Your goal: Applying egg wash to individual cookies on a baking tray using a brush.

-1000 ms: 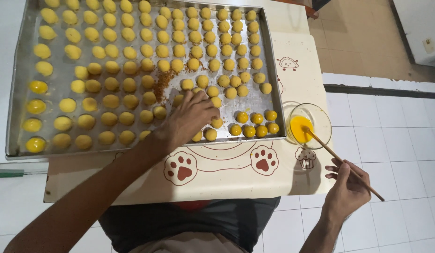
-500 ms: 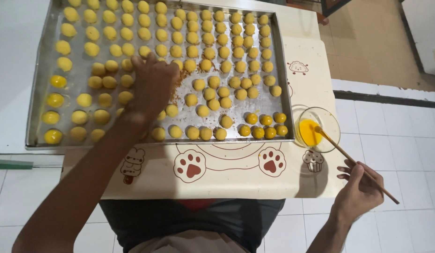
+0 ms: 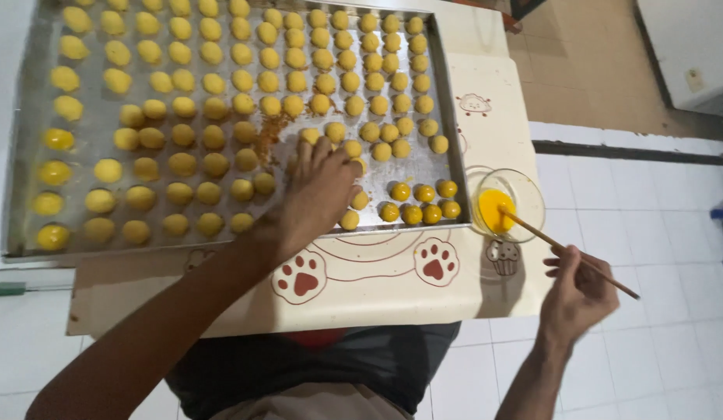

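- Head view, looking straight down: I see the left hand point(image 3: 318, 194) spread flat over the near-middle of the metal baking tray point(image 3: 19, 179), fingers apart and resting among the small dough balls point(image 3: 245, 105); whether a fingertip pinches one I cannot tell, so I call it unclenched and touching.
- The right hand point(image 3: 575, 292) is off the tray to the right, closed in a pencil-like pinch on a thin wooden brush handle point(image 3: 567, 253); its far end dips into the small glass bowl point(image 3: 507, 204) of yellow egg wash, which sits on the low table point(image 3: 486, 93) just beside the tray's right rim.
- The two hands are well apart.
- Handling, as I judge it: the balls look soft, light and easily dented; the glazed ones would be slippery and sticky; I would take one gently by its sides with fingertips, never press on top.
- Counts: one tray, one bowl, one brush; the balls run well past a hundred, too many to count exactly.
- A glossier, deeper-yellow group of about eight lies at the tray's near-right corner point(image 3: 420, 202); five more like them run down the left edge point(image 3: 54, 175).
- A patch of brown crumbs point(image 3: 272, 136) lies mid-tray.
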